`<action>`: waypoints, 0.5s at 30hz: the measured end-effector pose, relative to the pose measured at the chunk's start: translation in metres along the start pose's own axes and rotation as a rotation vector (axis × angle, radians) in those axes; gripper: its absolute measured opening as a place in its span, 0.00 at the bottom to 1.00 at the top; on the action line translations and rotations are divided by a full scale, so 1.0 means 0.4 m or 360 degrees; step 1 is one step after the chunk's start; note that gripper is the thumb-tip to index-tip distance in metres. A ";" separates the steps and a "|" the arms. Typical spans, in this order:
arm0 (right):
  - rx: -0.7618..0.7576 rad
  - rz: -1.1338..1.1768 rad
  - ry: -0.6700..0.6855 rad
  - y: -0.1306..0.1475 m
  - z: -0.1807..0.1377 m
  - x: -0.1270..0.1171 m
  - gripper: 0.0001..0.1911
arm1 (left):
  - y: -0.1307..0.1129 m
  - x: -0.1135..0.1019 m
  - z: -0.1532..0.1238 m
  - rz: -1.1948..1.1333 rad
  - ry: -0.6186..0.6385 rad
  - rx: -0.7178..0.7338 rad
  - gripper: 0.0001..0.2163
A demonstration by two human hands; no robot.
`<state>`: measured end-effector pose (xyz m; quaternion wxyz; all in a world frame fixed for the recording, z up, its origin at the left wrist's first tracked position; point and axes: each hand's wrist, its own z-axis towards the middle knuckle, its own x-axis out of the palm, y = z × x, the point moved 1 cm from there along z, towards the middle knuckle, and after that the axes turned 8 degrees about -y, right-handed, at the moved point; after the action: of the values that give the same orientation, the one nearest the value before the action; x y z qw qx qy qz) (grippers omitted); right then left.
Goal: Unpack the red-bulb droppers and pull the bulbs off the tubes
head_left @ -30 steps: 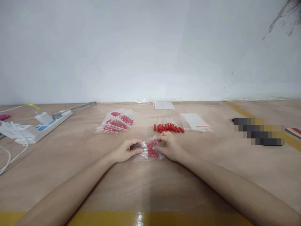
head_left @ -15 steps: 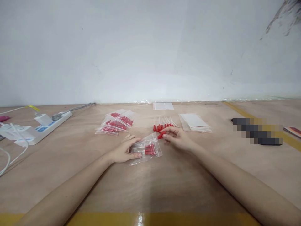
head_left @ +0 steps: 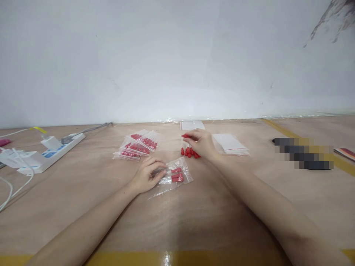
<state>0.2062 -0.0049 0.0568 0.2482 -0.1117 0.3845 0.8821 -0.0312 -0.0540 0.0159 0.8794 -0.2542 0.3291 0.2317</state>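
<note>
The left hand [head_left: 148, 174] rests on the pale plywood tabletop [head_left: 194, 221], its fingers curled over the left end of a small clear plastic zip bag [head_left: 181, 170] and pinning it there; the bag lies flat in the middle of the table, just in front of the person, with a few red-bulbed droppers already inside. The right hand [head_left: 202, 144] is raised a little farther back, thumb and fingertips pinched on a single thin clear dropper with a red rubber bulb [head_left: 185, 136]; only the bulb shows past the fingers. Right under that hand lies a loose row of the same red-bulbed droppers [head_left: 189, 152].

To my eye the bag is feather-light, limp and slick; it would slide or fold if not held down, and its mouth looks the best place to grip it. The dropper seems just as light, with a thin, stiff stem that might snap if bent, and a soft bulb that offers a surer hold.

A heap of filled zip bags [head_left: 138, 146] sits to the left of the row; a stack of empty clear bags [head_left: 230, 144] lies to the right; another flat empty bag [head_left: 192, 125] is near the wall. A white power strip [head_left: 54, 149] with plugs sits far left.
</note>
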 end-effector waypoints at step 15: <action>-0.0409 -0.0626 0.0847 -0.002 0.000 0.079 0.06 | -0.013 0.002 0.002 -0.0174 0.0236 -0.0043 0.08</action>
<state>0.1800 0.0068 0.0440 0.2884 -0.4397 0.2928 0.7986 -0.0275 -0.0572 0.0174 0.8605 -0.3001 0.3756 0.1684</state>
